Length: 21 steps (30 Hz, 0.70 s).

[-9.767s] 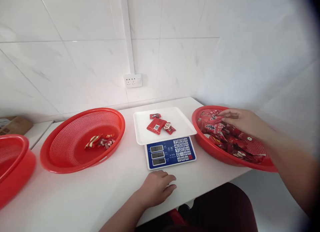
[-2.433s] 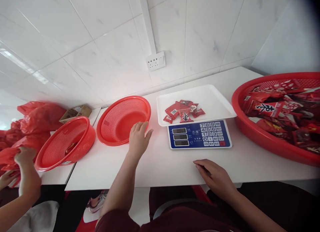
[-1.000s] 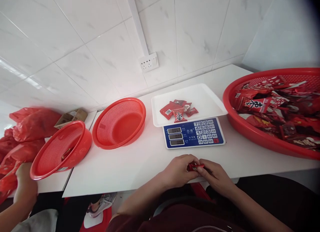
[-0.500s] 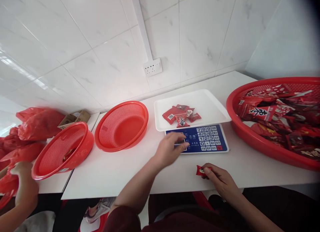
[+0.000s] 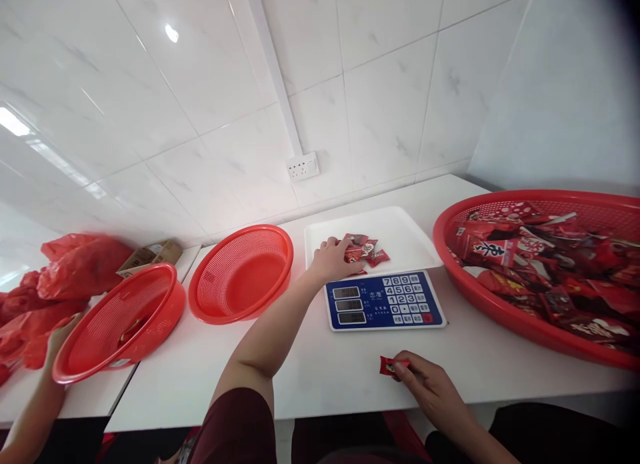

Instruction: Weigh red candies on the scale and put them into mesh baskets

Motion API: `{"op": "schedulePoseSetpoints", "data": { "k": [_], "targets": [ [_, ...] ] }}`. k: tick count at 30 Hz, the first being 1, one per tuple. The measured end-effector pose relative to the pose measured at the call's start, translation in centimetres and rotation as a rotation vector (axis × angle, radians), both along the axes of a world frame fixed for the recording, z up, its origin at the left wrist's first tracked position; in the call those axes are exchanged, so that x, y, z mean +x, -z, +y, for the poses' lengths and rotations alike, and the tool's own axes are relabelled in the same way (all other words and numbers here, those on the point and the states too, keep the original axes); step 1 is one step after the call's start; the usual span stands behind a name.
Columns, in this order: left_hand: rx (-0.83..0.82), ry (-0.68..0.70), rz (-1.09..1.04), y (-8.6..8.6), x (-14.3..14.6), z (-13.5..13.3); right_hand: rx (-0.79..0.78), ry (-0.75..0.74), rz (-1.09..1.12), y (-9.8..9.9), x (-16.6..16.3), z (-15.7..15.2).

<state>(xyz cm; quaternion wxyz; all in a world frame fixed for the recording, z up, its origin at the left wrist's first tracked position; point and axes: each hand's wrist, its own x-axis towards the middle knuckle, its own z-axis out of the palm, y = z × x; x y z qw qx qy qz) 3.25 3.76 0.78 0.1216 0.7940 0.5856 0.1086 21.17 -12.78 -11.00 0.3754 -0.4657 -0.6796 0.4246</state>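
Note:
My left hand [image 5: 332, 259] reaches onto the white tray [image 5: 407, 236] of the scale. Its fingers curl over the left side of a small pile of red snack packets [image 5: 369, 249], hiding part of it. Close to the table's front edge, my right hand [image 5: 425, 384] pinches one small red snack packet [image 5: 387, 365] between thumb and fingers. Between the hands lies the scale's blue keypad panel [image 5: 385, 301], with its displays uncovered.
A large red basket [image 5: 445, 241] full of wrapped snacks stands on the right. On the left are a red basket [image 5: 287, 251] and a tilted one [image 5: 175, 277] with something small inside. Beyond them, another person's arm [image 5: 43, 401] reaches among red plastic bags [image 5: 80, 267].
My left hand has moved from over the scale's display up and away onto the packets on the tray. My right hand still holds its packet. The view has tilted upward.

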Motion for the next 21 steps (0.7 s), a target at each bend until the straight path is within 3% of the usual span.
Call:
{"op": "schedulePoseSetpoints", "data": {
  "k": [7, 12, 15, 18, 21],
  "targets": [
    [0.201, -0.159, -0.070, -0.5, -1.8, -0.3, -0.049, -0.028, 0.034, -0.1, -0.1, -0.2],
    [0.404, -0.411, 0.025, -3.6, -7.2, -1.7, -0.090, 0.021, 0.089, -0.7, -0.4, -0.5],
    [0.395, -0.570, 0.175, -4.8, -10.3, -2.2, -0.073, -0.018, 0.064, -0.4, -0.3, -0.3],
    [0.379, -0.518, 0.200, -4.3, -10.2, -2.0, -0.055, -0.066, 0.023, 0.2, -0.1, -0.1],
    [0.366, -0.234, 0.095, -2.6, -6.1, -1.2, -0.040, -0.062, -0.014, 0.7, -0.2, 0.1]
  ]
}}
